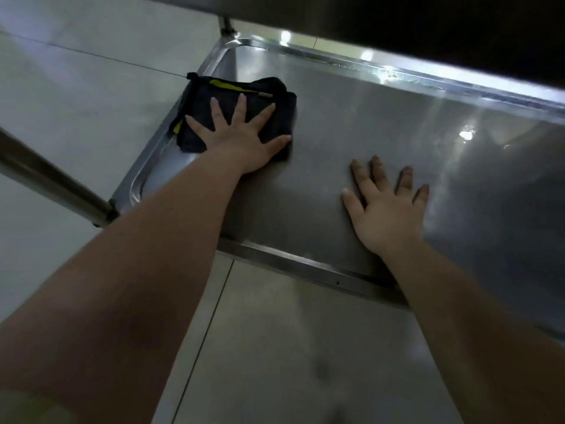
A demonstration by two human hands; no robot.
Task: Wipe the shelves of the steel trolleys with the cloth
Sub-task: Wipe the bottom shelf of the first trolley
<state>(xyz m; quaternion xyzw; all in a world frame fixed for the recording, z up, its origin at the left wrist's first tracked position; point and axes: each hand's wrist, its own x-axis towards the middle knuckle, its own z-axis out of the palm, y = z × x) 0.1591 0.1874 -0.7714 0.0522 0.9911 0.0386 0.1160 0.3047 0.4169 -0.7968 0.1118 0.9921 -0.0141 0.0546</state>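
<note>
A low steel trolley shelf (351, 123) with a raised rim fills the middle of the head view. A folded dark cloth (284, 105) with a yellow stripe lies near the shelf's left end. My left hand (241, 136) presses flat on the cloth, fingers spread and straight. My right hand (388, 209) rests flat on the bare steel near the front rim, fingers spread, holding nothing. Part of the cloth is hidden under my left palm.
A dark upper shelf (428, 26) overhangs at the top right. Steel posts stand at the front left corner (55, 191) and the back left corner (227, 26). Pale floor tiles (76, 87) surround the trolley.
</note>
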